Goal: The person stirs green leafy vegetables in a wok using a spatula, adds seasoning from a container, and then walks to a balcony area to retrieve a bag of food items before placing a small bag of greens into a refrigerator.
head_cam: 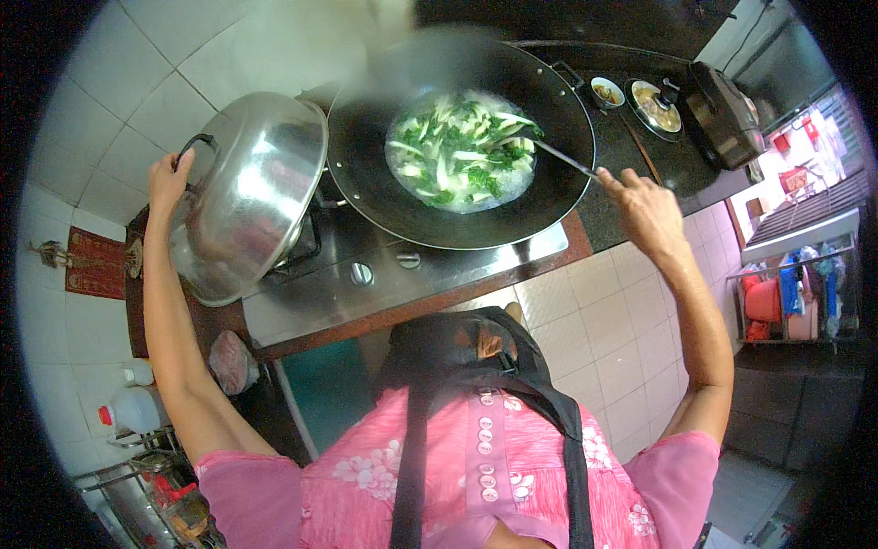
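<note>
A large dark wok (439,230) sits on the stainless-steel gas stove (315,309), with chopped leafy greens (456,154) in bubbling liquid at its bottom. My right hand (645,209) grips the handle of a metal cooking utensil (566,161); its head is hidden among the greens. To the left of the wok, my left hand (168,178) holds a big domed metal lid (257,199) by its black handle (195,147). The lid is tilted on its side, its rim close to the wok's left edge. Steam blurs the wok's far side.
Right of the wok are a small bowl (608,92), a glass-lidded dish (655,110), chopsticks (641,147) and a dark countertop appliance (727,117). Stove knobs (361,274) face me. A plastic jug (134,410) stands at lower left, and a rack (796,302) at far right.
</note>
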Available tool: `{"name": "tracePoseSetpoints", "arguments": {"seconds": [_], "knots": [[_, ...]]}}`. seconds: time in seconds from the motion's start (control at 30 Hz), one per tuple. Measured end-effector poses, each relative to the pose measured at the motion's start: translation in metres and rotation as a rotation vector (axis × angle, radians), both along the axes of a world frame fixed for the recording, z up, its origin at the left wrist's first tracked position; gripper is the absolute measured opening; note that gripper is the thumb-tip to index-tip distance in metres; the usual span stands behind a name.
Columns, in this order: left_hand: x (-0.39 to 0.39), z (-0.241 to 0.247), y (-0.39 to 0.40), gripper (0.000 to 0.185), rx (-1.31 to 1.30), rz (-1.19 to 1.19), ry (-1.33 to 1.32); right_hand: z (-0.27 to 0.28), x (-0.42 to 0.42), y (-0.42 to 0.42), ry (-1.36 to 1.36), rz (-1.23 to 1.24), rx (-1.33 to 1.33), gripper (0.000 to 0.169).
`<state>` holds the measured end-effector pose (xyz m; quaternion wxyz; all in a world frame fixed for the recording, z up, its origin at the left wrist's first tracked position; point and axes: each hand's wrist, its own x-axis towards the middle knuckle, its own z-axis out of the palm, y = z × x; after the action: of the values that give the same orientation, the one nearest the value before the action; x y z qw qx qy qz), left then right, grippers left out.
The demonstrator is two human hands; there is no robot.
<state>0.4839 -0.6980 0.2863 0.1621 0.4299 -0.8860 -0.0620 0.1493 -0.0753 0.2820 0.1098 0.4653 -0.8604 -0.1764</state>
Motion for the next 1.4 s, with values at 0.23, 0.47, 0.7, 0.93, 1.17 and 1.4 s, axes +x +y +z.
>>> {"name": "tracePoseSetpoints", "arguments": {"seconds": [0.23,0.47,0.7,0.93,1.17,1.4], "knots": [[-0.014,-0.012,-0.007,0.071,-0.003,0.032,0.071,0.052,0.028,0.015,-0.054,-0.011,0.095,0.049],[-0.042,-0.006,-0.004,0.069,0.045,0.133,-0.036,0.035,0.029,0.008,-0.063,-0.008,0.019,0.049],[-0.037,-0.023,-0.025,0.061,-0.023,0.123,0.082,0.021,0.031,-0.012,-0.092,0.11,-0.061,0.048],[-0.026,-0.014,-0.023,0.054,0.02,0.122,-0.002,-0.001,0.019,-0.044,-0.11,0.092,0.024,0.047],[-0.026,-0.013,-0.016,0.048,0.012,0.127,-0.011,0.017,0.017,-0.051,-0.09,0.104,-0.024,0.048],[-0.032,-0.009,0.001,0.045,0.019,0.105,0.072,0.0,0.003,-0.063,-0.091,0.113,-0.066,0.052]]}}
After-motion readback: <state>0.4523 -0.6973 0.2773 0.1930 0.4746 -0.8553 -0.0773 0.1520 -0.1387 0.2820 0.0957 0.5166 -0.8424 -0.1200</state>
